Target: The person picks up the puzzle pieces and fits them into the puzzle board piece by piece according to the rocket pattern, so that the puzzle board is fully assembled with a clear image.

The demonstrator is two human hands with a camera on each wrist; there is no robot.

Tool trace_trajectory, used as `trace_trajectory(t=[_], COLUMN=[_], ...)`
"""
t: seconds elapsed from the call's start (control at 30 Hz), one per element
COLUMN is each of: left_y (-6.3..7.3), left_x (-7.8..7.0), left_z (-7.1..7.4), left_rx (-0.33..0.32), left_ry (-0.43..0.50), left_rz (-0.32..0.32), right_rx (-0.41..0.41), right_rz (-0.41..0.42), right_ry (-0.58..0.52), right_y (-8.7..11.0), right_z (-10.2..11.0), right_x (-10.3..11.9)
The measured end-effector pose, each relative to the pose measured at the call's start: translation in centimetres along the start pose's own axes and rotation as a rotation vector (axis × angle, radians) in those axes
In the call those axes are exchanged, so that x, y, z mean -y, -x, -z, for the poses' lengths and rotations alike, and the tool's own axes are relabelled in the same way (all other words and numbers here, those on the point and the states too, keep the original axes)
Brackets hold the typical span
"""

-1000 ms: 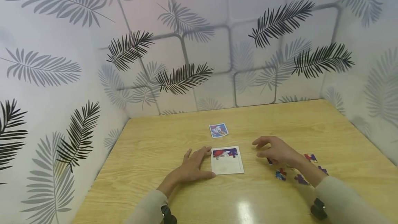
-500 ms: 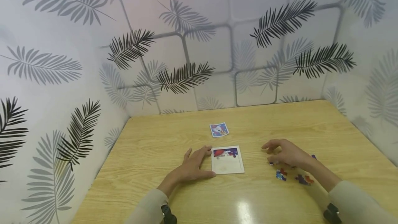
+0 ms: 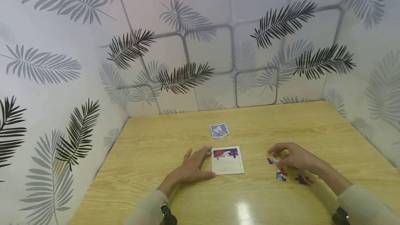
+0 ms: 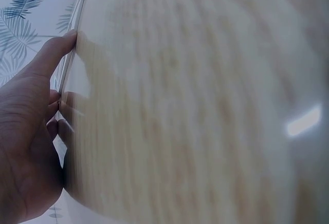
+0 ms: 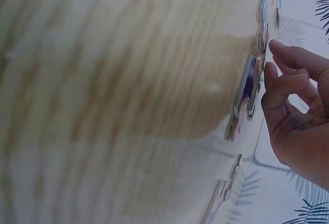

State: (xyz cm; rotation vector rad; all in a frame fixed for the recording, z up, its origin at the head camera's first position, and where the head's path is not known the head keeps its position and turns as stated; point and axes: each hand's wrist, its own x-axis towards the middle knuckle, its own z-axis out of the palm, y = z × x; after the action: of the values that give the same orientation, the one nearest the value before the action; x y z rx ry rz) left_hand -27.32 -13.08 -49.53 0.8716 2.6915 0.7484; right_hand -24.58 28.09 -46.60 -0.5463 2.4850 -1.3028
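Note:
My left hand [image 3: 193,169] lies along the left side of a square white puzzle board [image 3: 226,167]. Its fingertips touch the upper left corner and its thumb [image 4: 67,40] touches near the lower left corner. Pieces with a red, white and purple picture fill the board's top part; below, the base is bare. My right hand [image 3: 297,157] is over loose jigsaw pieces on the right, fingers bent, with thumb and forefinger apart close to a purple-and-white piece [image 3: 270,161]. In the right wrist view the fingertips are at the pieces [image 5: 247,82]; whether they touch is unclear.
Above the board lies a small picture card [image 3: 219,130] of a white character in a red hat. A blue-and-red piece [image 3: 281,175] and a dark purple piece beside an orange-red one [image 3: 308,180] are nearer the front. Leaf-patterned walls [image 3: 203,89] border the wooden table [image 3: 150,141].
My right hand has moved right and slightly toward me, coming down closer to the loose pieces. An orange-red piece now lies against the dark purple one. The left hand stays at the board.

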Motion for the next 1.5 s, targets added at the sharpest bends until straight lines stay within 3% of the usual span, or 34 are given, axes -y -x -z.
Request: trace_trajectory(t=[0.2, 0.77, 1.07, 1.23, 1.5], left_y=[0.05, 0.02, 0.02, -0.03, -0.06], left_x=[0.03, 0.46, 0.23, 0.27, 0.25], left_z=[-0.03, -0.3, -0.38, -0.3, -0.17], left_rx=[0.002, -0.004, -0.005, -0.01, -0.008], left_ry=[0.004, -0.012, 0.001, -0.009, -0.014], left_rz=[-0.002, -0.001, -0.008, -0.008, -0.024], right_rx=[-0.003, -0.102, -0.056, -0.026, -0.075], right_rz=[0.028, 0.04, 0.053, 0.076, 0.07], right_ry=[0.007, 0.245, 0.175, 0.202, 0.246], right_y=[0.11, -0.31, 0.05, 0.21, -0.09], right_z=[-0.23, -0.89, -0.5, -0.21, -0.83], right_x=[-0.05, -0.09, -0.02, 0.16, 0.39])
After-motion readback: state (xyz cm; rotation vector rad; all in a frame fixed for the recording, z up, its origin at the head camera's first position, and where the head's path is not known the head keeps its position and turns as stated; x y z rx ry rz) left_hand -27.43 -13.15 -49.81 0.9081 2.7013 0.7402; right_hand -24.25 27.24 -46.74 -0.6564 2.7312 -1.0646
